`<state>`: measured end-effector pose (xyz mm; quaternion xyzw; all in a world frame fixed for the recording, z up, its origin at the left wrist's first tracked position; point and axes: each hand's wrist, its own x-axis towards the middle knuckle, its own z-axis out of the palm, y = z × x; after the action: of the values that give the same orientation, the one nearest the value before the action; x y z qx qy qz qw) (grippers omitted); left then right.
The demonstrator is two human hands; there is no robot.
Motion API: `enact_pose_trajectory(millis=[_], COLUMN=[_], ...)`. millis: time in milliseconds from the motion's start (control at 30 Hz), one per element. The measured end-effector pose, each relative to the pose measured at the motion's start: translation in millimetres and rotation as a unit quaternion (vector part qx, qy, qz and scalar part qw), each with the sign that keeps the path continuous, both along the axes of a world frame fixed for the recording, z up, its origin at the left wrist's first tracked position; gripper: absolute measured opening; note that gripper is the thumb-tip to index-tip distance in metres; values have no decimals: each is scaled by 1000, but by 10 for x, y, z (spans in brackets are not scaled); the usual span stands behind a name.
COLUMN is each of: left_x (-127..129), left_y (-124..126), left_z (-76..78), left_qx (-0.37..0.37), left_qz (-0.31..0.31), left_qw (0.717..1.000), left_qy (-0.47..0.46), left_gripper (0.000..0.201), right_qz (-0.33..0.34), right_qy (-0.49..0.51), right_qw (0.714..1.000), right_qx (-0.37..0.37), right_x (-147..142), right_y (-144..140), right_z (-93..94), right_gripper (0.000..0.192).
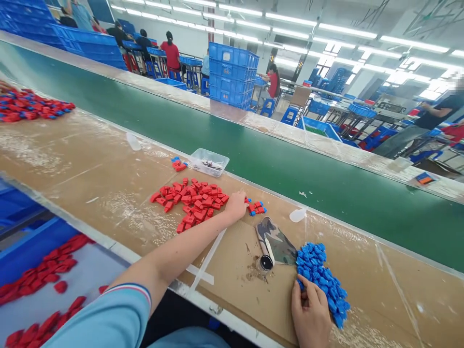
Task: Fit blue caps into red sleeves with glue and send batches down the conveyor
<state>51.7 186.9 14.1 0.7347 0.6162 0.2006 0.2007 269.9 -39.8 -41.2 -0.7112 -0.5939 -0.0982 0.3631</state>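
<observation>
My left hand (pixel 237 206) reaches across to the right edge of a pile of red plastic pieces (pixel 197 198). Its fingers are curled down beside a few joined red-and-blue pieces (pixel 257 208), and what they hold is hidden. My right hand (pixel 312 311) pinches a small blue plastic piece (pixel 300 284) between thumb and forefinger, at the near left side of a heap of blue pieces (pixel 321 275). Between the hands lie a camouflage cloth (pixel 278 241) and a pale-handled tool with a round black end (pixel 267 256), on a brown cardboard sheet (pixel 232 270).
A clear plastic box (pixel 209 162) stands behind the red pile, beside the green conveyor belt (pixel 253 154). Another red-and-blue heap (pixel 32 105) is at far left. Below the bench edge, a blue crate (pixel 39 246) holds red pieces. Stacked blue crates (pixel 232 75) and several people are beyond.
</observation>
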Motion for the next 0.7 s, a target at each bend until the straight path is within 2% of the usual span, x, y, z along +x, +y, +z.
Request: enact_pose_trajectory(millis=[167, 300, 433, 533, 633, 700], left_x=[3, -80, -362, -740, -1155, -1372], left_y=[115, -12, -377, -744, -1082, -1248], left_z=[-68, -50, 50, 75, -3, -89], left_qx=[-3, 15, 44, 88, 135, 135], left_qz=[-3, -15, -10, 19, 79, 120], left_qw=[1000, 1000, 998, 995, 986, 982], left_qy=[-2, -19, -35, -51, -51, -45], left_gripper=[13, 22, 34, 28, 18, 16], right_qz=[21, 20, 11, 12, 10, 4], right_qy=[-23, -31, -18, -20, -13, 11], right_qw=[999, 999, 1000, 1000, 1000, 1000], right_qx=[13, 3, -2, 3, 12, 7], right_x=[85, 193, 189, 132, 92, 85], right_y=[7, 14, 13, 22, 34, 37], right_z=[-101, -217, -207, -148, -117, -116], right_gripper=[46, 42, 41, 41, 44, 44])
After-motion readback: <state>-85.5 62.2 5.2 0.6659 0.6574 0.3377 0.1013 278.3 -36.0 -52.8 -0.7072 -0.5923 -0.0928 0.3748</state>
